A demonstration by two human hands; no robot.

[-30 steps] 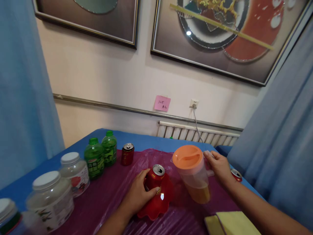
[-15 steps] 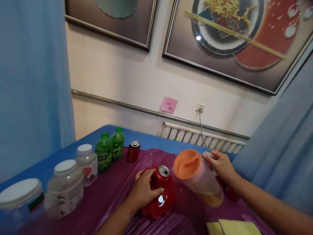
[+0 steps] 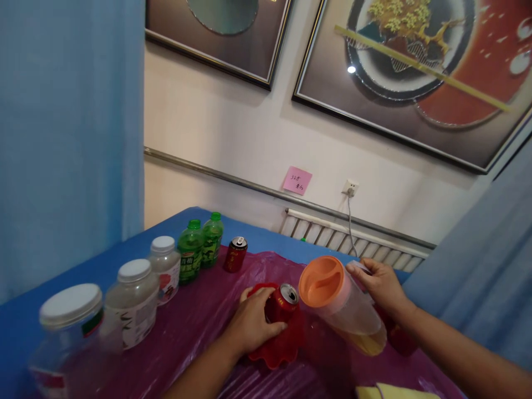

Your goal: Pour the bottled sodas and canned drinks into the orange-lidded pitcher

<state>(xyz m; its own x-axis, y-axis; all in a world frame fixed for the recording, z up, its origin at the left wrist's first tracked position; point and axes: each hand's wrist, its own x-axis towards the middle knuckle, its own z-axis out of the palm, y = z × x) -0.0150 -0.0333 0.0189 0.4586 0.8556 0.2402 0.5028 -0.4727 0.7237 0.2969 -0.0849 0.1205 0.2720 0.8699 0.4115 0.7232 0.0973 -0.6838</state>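
Observation:
My left hand is wrapped round an opened red can, which stands over a red scalloped dish. To the right, my right hand grips the handle of a clear pitcher with an orange lid. The pitcher leans to the left, its lid close beside the can's top, and yellowish liquid lies in its lower end. No stream of liquid can be made out between the two. Another red can stands upright farther back.
Three white-lidded jars and two green bottles line the left side of the purple sheet. A yellow cloth lies at the front edge. Something dark red sits behind the pitcher, partly hidden. Blue curtains hang at both sides.
The view has shifted left, so most things appear farther right. The left hand still holds the can and the right hand the pitcher; the can now leans slightly toward the pitcher.

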